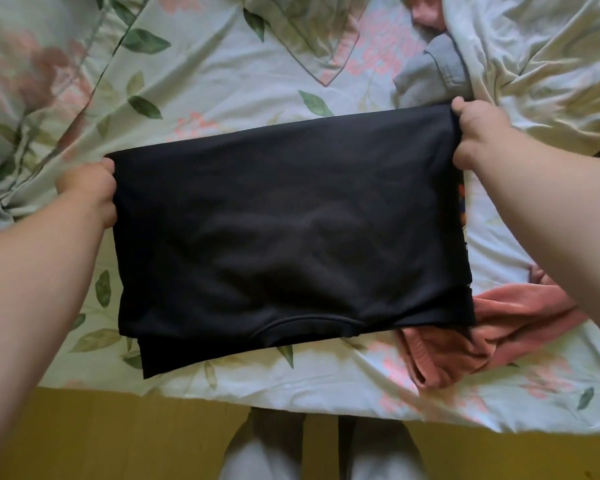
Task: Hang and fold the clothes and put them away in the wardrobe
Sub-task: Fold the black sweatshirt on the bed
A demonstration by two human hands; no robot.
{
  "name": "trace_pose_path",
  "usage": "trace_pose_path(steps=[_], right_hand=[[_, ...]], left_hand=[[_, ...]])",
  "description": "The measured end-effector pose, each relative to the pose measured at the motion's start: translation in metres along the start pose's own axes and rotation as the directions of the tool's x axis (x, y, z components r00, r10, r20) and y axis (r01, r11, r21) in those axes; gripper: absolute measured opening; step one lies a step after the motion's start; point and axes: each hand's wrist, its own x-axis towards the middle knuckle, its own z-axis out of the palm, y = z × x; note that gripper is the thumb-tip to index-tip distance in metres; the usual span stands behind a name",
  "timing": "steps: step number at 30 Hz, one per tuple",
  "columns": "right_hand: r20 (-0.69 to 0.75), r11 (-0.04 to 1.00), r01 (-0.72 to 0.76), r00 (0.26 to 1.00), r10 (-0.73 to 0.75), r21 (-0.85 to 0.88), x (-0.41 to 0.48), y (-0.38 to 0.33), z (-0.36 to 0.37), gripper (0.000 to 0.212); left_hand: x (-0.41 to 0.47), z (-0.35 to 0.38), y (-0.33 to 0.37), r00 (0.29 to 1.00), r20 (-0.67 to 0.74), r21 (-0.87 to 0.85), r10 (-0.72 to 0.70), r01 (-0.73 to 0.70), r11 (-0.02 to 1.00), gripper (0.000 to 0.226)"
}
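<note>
Presently the black T-shirt [284, 237] sits at centre frame over the floral bed sheet [222, 81], doubled over, collar at the near edge. Left hand [87, 188] and right hand [475, 136] each grip a far corner of the fold, apparently to keep it taut and square. Pink garment [499, 327], lower right, and grey garment [426, 74], upper right, appear not yet folded

— What sort of place is this?
— A bedroom in a home. A bed [326, 393] fills nearly the whole view, under a floral sheet [222, 84] of green leaves and pink blossoms.
— Anything else?
— Rumpled pale bedding [534, 57] bunches at the far right. A pink garment [499, 327] and a grey-blue garment [426, 74] lie loose on the sheet. A yellow floor [118, 438] runs along the bed's near edge.
</note>
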Motion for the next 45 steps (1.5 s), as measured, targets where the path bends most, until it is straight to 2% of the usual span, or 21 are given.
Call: trace_pose_path(steps=[3,5,7,8,9,10,12,14,16,19,22,24,27,30,33,35,37,39,41,43,45], right_hand=[[0.050,0.996,-0.025,0.999,0.020,0.082,0.000,0.003,0.001,0.027],[0.081,0.999,0.047,0.996,-0.048,0.024,-0.002,0.009,0.003,0.032],[-0.061,0.949,0.170,0.979,-0.193,-0.264,-0.008,0.012,0.005,0.045],[-0.197,0.862,0.178,0.933,-0.302,-0.475,-0.012,0.013,0.005,0.052],[-0.286,0.737,0.143,0.859,-0.424,-0.661,-0.023,0.016,0.006,0.057],[-0.294,0.613,0.144,0.779,-0.554,-0.777,-0.038,0.023,0.010,0.059],[-0.072,0.387,0.323,0.681,-0.728,-0.864,-0.074,0.049,0.028,0.060],[0.268,0.177,0.542,0.641,-0.719,-0.822,-0.103,0.085,0.055,0.060],[0.517,0.011,0.655,0.608,-0.603,-0.756,-0.118,0.111,0.085,0.061],[0.642,-0.169,0.657,0.593,-0.485,-0.735,-0.110,0.133,0.108,0.062],[0.658,-0.223,0.652,0.558,-0.506,-0.725,-0.089,0.142,0.098,0.066],[0.632,-0.215,0.633,0.562,-0.534,-0.744,-0.078,0.137,0.084,0.069],[0.571,-0.185,0.577,0.613,-0.546,-0.796,-0.064,0.122,0.062,0.073],[0.491,-0.131,0.517,0.658,-0.571,-0.846,-0.046,0.107,0.035,0.075],[0.466,-0.104,0.504,0.673,-0.575,-0.857,-0.034,0.099,0.015,0.074],[0.428,-0.079,0.472,0.699,-0.573,-0.878,-0.035,0.098,0.012,0.072],[0.374,-0.045,0.438,0.703,-0.605,-0.898,-0.053,0.103,0.023,0.071],[0.405,-0.030,0.512,0.640,-0.652,-0.858,-0.091,0.120,0.042,0.069],[0.555,-0.128,0.633,0.542,-0.632,-0.764,-0.136,0.163,0.054,0.065],[0.665,-0.218,0.670,0.532,-0.524,-0.709,-0.164,0.213,0.045,0.062],[0.665,-0.244,0.641,0.573,-0.479,-0.728,-0.158,0.238,0.019,0.063]], left_hand=[[0.002,0.004,0.002,0.999,-0.031,-0.006,-0.030,0.030,1.000,0.008],[-0.010,0.010,0.004,0.993,-0.103,0.206,0.055,-0.033,0.978,0.013],[-0.028,0.019,0.004,0.932,-0.268,0.455,0.244,-0.101,0.885,0.020],[-0.042,0.026,0.002,0.861,-0.347,0.567,0.372,-0.123,0.814,0.034],[-0.061,0.035,0.000,0.780,-0.354,0.672,0.516,-0.172,0.720,0.045],[-0.081,0.045,-0.006,0.700,-0.264,0.755,0.664,-0.279,0.594,0.051],[-0.124,0.072,-0.024,0.575,0.077,0.782,0.814,-0.542,0.309,0.057],[-0.158,0.109,-0.045,0.506,0.339,0.717,0.793,-0.685,0.131,0.059],[-0.176,0.142,-0.063,0.521,0.474,0.718,0.710,-0.695,0.031,0.062],[-0.159,0.158,-0.081,0.598,0.536,0.767,0.595,-0.640,-0.048,0.065],[-0.129,0.140,-0.091,0.566,0.558,0.754,0.607,-0.651,-0.085,0.070],[-0.115,0.123,-0.089,0.552,0.547,0.759,0.629,-0.644,-0.095,0.071],[-0.091,0.090,-0.080,0.598,0.439,0.829,0.670,-0.558,-0.045,0.071],[-0.062,0.049,-0.072,0.689,0.292,0.879,0.664,-0.467,0.099,0.077],[-0.048,0.023,-0.067,0.702,0.325,0.866,0.634,-0.491,0.099,0.079],[-0.055,0.023,-0.066,0.723,0.269,0.889,0.637,-0.441,0.125,0.079],[-0.082,0.040,-0.067,0.709,0.214,0.910,0.671,-0.395,0.127,0.080],[-0.130,0.067,-0.080,0.631,0.292,0.873,0.719,-0.483,0.069,0.075],[-0.180,0.092,-0.117,0.543,0.407,0.804,0.735,-0.595,-0.005,0.067],[-0.213,0.098,-0.165,0.568,0.481,0.780,0.668,-0.624,-0.032,0.066],[-0.211,0.074,-0.203,0.612,0.525,0.800,0.591,-0.592,-0.097,0.069]])
